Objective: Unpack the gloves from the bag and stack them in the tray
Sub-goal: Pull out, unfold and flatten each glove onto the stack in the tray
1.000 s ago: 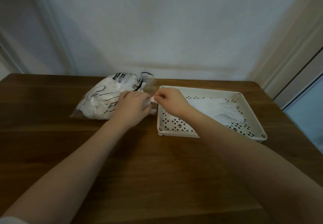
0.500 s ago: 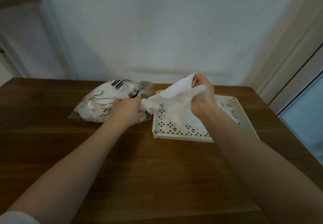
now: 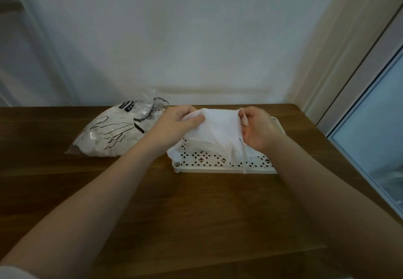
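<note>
Since half a second ago, left hand (image 3: 174, 124) leaves the bag (image 3: 113, 135). Both hands, left and right hand (image 3: 259, 130), pinch a glove (image 3: 218, 130) above the tray (image 3: 218, 168)

Black print on the bag (image 3: 113, 130) (too blurred) cannot be read.

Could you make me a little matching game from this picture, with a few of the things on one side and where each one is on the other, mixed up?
Things:
1. glove
2. bag
3. tray
4. table

Places or states:
A. lies on the table left of the tray, still holding white gloves
B. held up between the left hand and the right hand
C. brown wood, under everything
D. white with a patterned, pierced floor, sits below the held-up glove

Pairs: 1-B, 2-A, 3-D, 4-C
</note>
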A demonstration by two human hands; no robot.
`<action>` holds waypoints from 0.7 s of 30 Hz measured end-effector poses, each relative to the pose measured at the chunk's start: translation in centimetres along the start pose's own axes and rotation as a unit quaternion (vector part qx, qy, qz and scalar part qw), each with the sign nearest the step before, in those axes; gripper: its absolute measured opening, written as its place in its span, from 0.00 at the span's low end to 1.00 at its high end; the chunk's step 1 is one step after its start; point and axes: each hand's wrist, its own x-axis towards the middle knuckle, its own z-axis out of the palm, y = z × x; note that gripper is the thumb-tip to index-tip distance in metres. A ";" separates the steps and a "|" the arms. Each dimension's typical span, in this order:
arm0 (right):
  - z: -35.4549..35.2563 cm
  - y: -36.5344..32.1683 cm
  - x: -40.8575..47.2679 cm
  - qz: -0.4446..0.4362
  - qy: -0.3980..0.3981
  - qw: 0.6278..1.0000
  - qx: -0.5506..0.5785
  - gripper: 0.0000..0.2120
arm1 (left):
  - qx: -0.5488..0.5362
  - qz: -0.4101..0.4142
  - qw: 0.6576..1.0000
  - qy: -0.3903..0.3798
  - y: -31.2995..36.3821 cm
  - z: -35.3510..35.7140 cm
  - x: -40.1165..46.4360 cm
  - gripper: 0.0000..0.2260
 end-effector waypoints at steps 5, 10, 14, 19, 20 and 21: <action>-1.7 0.2 -0.9 -0.158 0.043 0.920 -0.356 0.17 | -0.018 -0.032 0.996 -0.078 1.7 1.2 0.8 0.07; -0.4 -0.5 -2.1 -0.295 -0.133 0.809 -0.491 0.16 | -0.023 -0.030 0.996 -0.077 2.9 2.5 1.9 0.05; -0.2 -0.7 -1.8 -0.286 -0.040 0.801 -0.524 0.12 | -0.010 -0.042 0.995 -0.087 3.3 2.8 2.3 0.01; -2.0 -1.5 -1.6 -0.209 -0.007 0.815 -0.541 0.16 | -0.041 -0.072 0.992 -0.091 3.2 2.1 2.5 0.05; -2.5 -1.6 -1.5 -0.190 -0.011 0.827 -0.529 0.16 | -0.069 -0.084 0.990 -0.091 3.1 2.0 2.6 0.05; -3.1 -1.8 -1.4 -0.173 -0.014 0.843 -0.509 0.16 | -0.101 -0.097 0.986 -0.090 3.0 1.9 2.7 0.06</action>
